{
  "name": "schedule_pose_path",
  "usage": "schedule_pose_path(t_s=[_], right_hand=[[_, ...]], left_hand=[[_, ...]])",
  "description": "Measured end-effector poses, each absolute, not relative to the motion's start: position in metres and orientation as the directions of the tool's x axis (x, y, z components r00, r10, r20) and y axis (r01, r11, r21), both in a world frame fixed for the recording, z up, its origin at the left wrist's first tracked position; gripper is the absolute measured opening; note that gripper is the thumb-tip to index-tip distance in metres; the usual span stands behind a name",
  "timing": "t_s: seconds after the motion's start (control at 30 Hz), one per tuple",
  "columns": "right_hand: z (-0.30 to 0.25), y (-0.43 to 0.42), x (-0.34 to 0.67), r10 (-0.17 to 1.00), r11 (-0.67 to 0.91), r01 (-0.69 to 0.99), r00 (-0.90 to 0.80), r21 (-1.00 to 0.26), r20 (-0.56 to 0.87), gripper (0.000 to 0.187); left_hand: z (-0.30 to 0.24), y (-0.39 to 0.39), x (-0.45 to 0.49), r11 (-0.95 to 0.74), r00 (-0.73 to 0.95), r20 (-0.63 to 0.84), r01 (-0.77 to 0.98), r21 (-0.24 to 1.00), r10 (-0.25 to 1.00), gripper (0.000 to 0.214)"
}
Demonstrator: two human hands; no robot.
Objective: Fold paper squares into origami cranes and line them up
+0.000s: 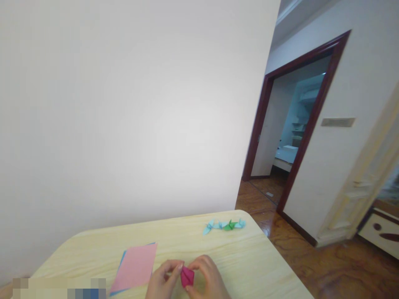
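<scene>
Both my hands meet at the bottom edge of the view over a pale wooden table (pixel 255 257). Between them is a small folded magenta paper piece (pixel 187 277). My left hand (pixel 163 280) pinches its left side with fingertips closed on it. My right hand (pixel 207 276) curls around its right side, fingers bent and closed on the paper. To the left of my hands lies a stack of square sheets, pink on top (pixel 135 265) with a blue edge (pixel 122 259) showing beneath.
Several small folded paper figures, light blue and one green (pixel 226 225), sit in a row near the table's far right corner. A plain white wall rises behind the table. To the right are a wooden floor (pixel 327 270) and a dark-framed doorway (pixel 293 133).
</scene>
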State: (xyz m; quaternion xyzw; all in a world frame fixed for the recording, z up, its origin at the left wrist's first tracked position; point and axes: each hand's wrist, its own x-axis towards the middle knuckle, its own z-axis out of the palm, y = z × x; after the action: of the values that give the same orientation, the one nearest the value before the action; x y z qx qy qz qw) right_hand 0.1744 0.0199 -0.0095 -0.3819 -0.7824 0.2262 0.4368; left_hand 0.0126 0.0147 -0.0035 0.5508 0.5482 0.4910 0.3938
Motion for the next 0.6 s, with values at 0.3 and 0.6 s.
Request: schedule_pose_path(t_s=[0.3,0.6], right_hand=[[-0.007,0.021,0.177,0.872,0.488,0.387,-0.185,-0.782,0.453,0.012],[-0.012,0.024,0.175,0.902,0.43,0.328,-0.127,-0.841,0.412,0.01]], left_hand=[[-0.014,0.013,0.021,-0.065,0.115,0.06,0.044,0.997,0.992,0.033],[-0.017,0.013,0.021,-0.076,0.144,0.089,-0.091,0.993,0.986,0.03]])
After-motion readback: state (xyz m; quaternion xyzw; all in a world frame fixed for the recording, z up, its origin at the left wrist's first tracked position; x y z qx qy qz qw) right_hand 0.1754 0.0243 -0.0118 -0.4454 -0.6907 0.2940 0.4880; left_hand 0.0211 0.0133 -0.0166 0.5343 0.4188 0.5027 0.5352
